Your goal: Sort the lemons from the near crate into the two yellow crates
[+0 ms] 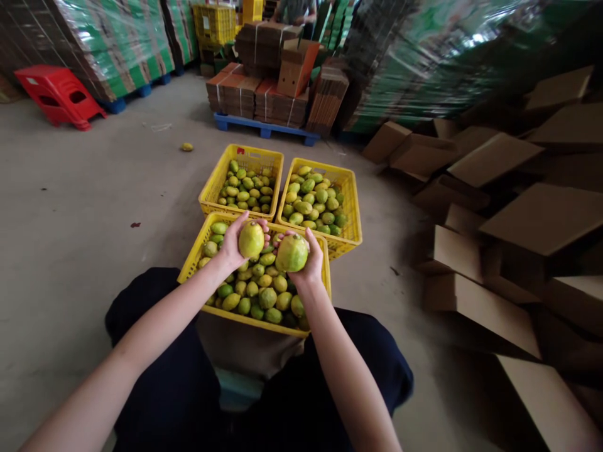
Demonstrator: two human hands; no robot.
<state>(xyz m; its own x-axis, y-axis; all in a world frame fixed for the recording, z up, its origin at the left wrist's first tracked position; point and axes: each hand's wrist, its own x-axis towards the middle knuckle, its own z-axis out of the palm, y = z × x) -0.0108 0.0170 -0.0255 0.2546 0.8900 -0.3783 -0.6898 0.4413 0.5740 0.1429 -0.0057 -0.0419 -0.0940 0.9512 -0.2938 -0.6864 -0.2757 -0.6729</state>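
My left hand (232,242) is closed around a yellow-green lemon (251,240). A larger, greener lemon (291,253) rests in my right hand (313,265), its fingers curled behind the fruit. Both hands are raised side by side over the near yellow crate (188,269), which holds many green and yellow lemons (267,297). Beyond it stand two more yellow crates with similar fruit, the back left crate (207,191) and the back right crate (352,213). The lemons hide part of the fingers.
A single lemon (187,147) lies on the floor at the left, short of a red stool (60,94). Flattened cartons (235,94) are stacked on a blue pallet (264,129) ahead. Open cardboard boxes (490,307) pile up on the right. A person (296,9) is at the far back.
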